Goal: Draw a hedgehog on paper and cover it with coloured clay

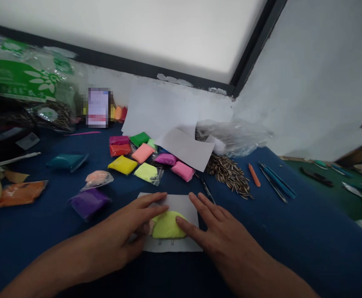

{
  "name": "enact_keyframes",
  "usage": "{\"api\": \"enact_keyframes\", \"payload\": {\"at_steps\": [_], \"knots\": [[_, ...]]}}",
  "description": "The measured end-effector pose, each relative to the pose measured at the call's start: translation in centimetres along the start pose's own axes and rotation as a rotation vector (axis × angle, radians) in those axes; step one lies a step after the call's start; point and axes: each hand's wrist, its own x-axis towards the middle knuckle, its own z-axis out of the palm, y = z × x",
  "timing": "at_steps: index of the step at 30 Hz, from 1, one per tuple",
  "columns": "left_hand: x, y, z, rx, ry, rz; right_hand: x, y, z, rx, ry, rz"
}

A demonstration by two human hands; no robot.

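A flattened, dome-shaped piece of yellow-green modelling clay (pixel 168 227) lies on a small white sheet of paper (pixel 183 203). Two short drawn legs show on the paper just below the clay. At the clay's left side, a pale pinkish bit is partly hidden by my fingers. My left hand (pixel 137 225) rests at the sheet's left, its fingers apart and touching the clay's edge. From the right, my right hand (pixel 214 225) lies over the sheet with fingers spread, its thumb on the clay's right side.
Several coloured clay packets, among them a yellow one (pixel 123 164) and a purple one (pixel 89 203), lie beyond my hands. Sunflower seeds (pixel 230 176) are heaped at the right, beside an orange tool (pixel 254 175) and blue tweezers (pixel 278 182). White papers (pixel 162 111) lean at the back.
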Motion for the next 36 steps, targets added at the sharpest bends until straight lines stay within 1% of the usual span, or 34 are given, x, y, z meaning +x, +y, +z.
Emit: {"api": "enact_keyframes", "payload": {"at_steps": [7, 12, 15, 19, 24, 29, 33, 36], "knots": [[-0.2, -0.2, 0.2, 0.030, 0.038, 0.004, 0.0, 0.2, 0.0, -0.002, 0.046, 0.032], [0.1, -0.3, 0.8, 0.033, 0.085, -0.011, -0.2, 0.3, 0.1, 0.027, 0.068, -0.005], [0.3, -0.7, 1.2, 0.043, 0.108, 0.005, -0.5, 0.3, 0.5, 0.018, 0.102, -0.044], [0.4, -0.8, 1.2, 0.032, 0.091, 0.021, -0.8, 0.1, 1.1, -0.008, 0.118, -0.080], [0.3, -0.6, 1.1, 0.030, 0.084, 0.032, -0.9, 0.1, 0.8, 0.018, 0.094, -0.067], [0.0, -0.7, 1.1, 0.055, 0.090, 0.032, -0.8, 0.0, 0.7, 0.021, 0.162, -0.096], [0.2, -0.8, 1.2, 0.049, 0.099, 0.035, -0.4, -0.5, 1.1, -0.001, 0.130, -0.085], [0.3, -0.7, 1.2, 0.029, 0.091, 0.029, -0.2, -0.7, 0.9, -0.024, 0.114, -0.059]]}}
